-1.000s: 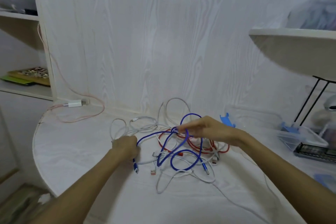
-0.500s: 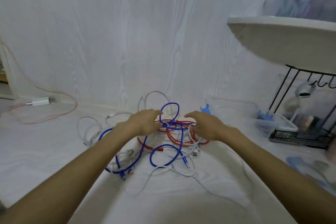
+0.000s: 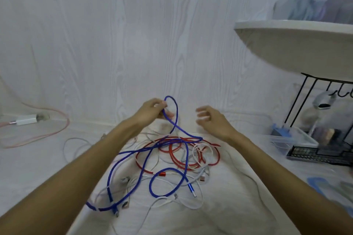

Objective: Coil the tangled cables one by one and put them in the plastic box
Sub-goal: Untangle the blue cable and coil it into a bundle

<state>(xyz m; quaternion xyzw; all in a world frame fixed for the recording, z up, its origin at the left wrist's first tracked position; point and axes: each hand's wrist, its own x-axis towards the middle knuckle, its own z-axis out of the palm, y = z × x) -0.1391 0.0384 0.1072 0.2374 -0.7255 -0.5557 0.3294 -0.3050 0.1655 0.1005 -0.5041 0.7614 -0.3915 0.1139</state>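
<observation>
A tangle of cables lies on the white table in front of me. A blue cable (image 3: 176, 118) rises out of the pile in a loop, pinched by my left hand (image 3: 152, 110) above the heap. Its lower part runs down to blue plugs near the table's front. A red cable (image 3: 175, 156) is coiled loosely in the middle, with several white cables (image 3: 202, 150) woven through it. My right hand (image 3: 212, 120) hovers to the right of the loop with loosely curled fingers, holding nothing. The clear plastic box (image 3: 290, 139) stands at the right.
A white charger (image 3: 25, 119) with a pink cable (image 3: 57, 129) lies at the back left. A black wire rack (image 3: 321, 154) stands behind the box under a white shelf (image 3: 298, 44). A blue lid (image 3: 324, 185) lies at the right edge.
My left hand has lifted a loop of the blue cable up off the pile. My right hand has let go of the tangle and moved up and to the right.
</observation>
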